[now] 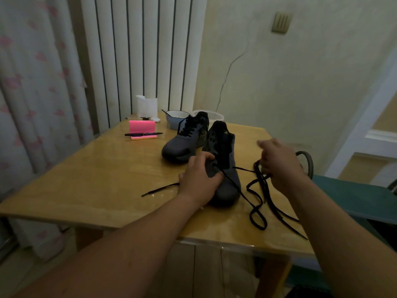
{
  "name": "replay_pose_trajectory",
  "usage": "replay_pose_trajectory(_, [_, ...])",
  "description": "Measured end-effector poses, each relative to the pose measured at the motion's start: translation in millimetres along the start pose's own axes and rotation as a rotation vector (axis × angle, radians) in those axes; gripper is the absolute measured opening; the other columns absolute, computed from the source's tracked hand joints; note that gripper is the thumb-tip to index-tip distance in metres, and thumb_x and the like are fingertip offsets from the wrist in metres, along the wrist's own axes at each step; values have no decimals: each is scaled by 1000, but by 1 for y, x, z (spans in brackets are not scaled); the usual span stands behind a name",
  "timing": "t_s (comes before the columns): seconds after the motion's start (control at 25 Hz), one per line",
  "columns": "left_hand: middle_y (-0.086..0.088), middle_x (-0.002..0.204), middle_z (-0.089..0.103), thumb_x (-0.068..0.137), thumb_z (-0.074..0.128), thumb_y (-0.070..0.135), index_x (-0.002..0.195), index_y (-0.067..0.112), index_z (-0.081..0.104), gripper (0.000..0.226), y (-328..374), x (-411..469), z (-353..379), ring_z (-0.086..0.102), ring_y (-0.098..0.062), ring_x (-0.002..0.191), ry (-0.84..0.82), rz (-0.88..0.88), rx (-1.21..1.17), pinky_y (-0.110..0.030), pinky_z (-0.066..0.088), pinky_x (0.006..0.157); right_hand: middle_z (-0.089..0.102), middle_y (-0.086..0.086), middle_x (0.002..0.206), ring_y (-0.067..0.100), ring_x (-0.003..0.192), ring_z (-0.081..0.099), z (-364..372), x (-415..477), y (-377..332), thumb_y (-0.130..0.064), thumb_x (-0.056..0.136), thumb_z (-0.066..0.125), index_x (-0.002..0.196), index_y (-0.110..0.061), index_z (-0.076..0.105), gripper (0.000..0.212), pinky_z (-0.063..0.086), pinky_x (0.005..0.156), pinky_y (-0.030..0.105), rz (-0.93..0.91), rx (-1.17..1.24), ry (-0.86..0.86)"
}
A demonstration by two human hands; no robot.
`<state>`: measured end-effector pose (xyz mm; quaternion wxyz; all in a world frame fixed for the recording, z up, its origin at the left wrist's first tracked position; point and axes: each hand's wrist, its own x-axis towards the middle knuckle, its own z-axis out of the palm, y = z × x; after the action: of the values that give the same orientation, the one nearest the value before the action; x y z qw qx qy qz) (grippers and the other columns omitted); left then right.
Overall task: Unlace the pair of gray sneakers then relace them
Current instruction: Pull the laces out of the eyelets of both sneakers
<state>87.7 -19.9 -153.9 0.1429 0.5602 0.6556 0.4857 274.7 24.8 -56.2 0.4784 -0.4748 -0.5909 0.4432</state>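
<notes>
Two gray sneakers stand on a wooden table (90, 186). The far sneaker (184, 138) is laced with a black lace. The near sneaker (225, 160) has most of its eyelets bare. My left hand (199, 177) grips the near sneaker's left side by the toe end. A long black lace (255, 201) runs from the lowest eyelets and lies in loose loops on the table to the right. My right hand (279, 166) holds that lace just right of the sneaker, fingers curled round it. Another lace end (160, 189) lies left of my left hand.
Pink sticky notes (142, 126) with a black pen (144, 134) lie at the back left. A blue bowl (176, 119), a white tissue pack (147, 106) and a clear container (212, 115) stand at the back. A green chair (354, 196) is at the right.
</notes>
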Motion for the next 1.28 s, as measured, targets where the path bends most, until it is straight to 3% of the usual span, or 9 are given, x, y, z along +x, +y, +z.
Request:
replay_pose_trajectory(0.12, [14, 126, 46, 89, 72, 52, 121, 49, 42, 44, 0, -1, -1, 53, -11, 118, -2, 5, -7, -47, 37, 104, 63, 0, 89, 18, 80, 60, 14, 0, 28, -53, 99, 62, 101, -16, 60, 36, 48, 66, 34, -107, -877, -173])
replay_pose_trajectory(0.2, [14, 125, 45, 88, 72, 53, 120, 50, 41, 44, 0, -1, -1, 54, -12, 116, -6, 6, -10, -46, 38, 104, 61, 2, 82, 20, 76, 57, 19, 0, 38, -47, 102, 62, 96, -11, 61, 36, 42, 63, 33, -166, -900, -278])
replay_pose_trajectory(0.32, [14, 124, 45, 88, 72, 54, 119, 51, 41, 44, -2, 1, 1, 54, -12, 114, -3, 13, -2, -47, 38, 104, 64, 3, 83, 16, 76, 59, 12, -1, 30, -30, 105, 60, 95, -4, 65, 28, 45, 65, 31, -151, -557, -260])
replay_pose_trajectory(0.44, [14, 124, 45, 89, 72, 55, 121, 50, 42, 44, -2, 2, 2, 55, -12, 115, 0, 1, -5, -47, 37, 105, 71, 5, 87, 21, 88, 70, 2, 0, 21, -15, 103, 51, 98, -3, 67, 21, 56, 85, 36, 6, 137, -104])
replay_pose_trajectory(0.56, [14, 124, 46, 89, 72, 54, 120, 50, 42, 43, -2, 3, 2, 55, -13, 115, 1, 0, -4, -47, 38, 105, 43, 1, 64, 16, 58, 45, -3, 0, 11, -14, 104, 47, 86, -12, 51, 18, 48, 59, 30, 87, 559, 7])
replay_pose_trajectory(0.68, [13, 123, 44, 88, 72, 52, 118, 50, 43, 42, -1, -1, 1, 55, -13, 112, 4, 25, -3, -46, 39, 104, 61, 3, 83, 20, 74, 59, -2, 3, 29, -34, 105, 56, 99, -12, 61, 24, 52, 66, 36, -71, -522, -6])
replay_pose_trajectory(0.76, [12, 119, 42, 90, 70, 46, 116, 49, 48, 34, 1, -1, 0, 55, -14, 108, 44, 65, 25, -46, 42, 102, 60, 0, 108, 19, 98, 59, 7, 3, 49, -54, 99, 60, 110, -21, 61, 35, 54, 82, 39, -197, -946, -45])
replay_pose_trajectory(1.04, [4, 96, 61, 104, 55, 15, 96, 25, 56, 12, 3, -1, -7, 61, -13, 88, 162, -16, -219, -27, 45, 69, 61, 1, 126, 19, 103, 63, 42, -4, 55, -55, 95, 67, 133, -21, 47, 54, 58, 79, 37, -123, -699, -100])
replay_pose_trajectory(1.28, [-4, 87, 61, 97, 45, 37, 91, 21, 61, 23, 13, 6, -16, 58, -27, 86, 18, -204, -466, -43, 46, 74, 62, 3, 113, 23, 97, 64, 39, 5, 41, -55, 90, 74, 122, -20, 43, 57, 59, 80, 44, -46, -829, -168])
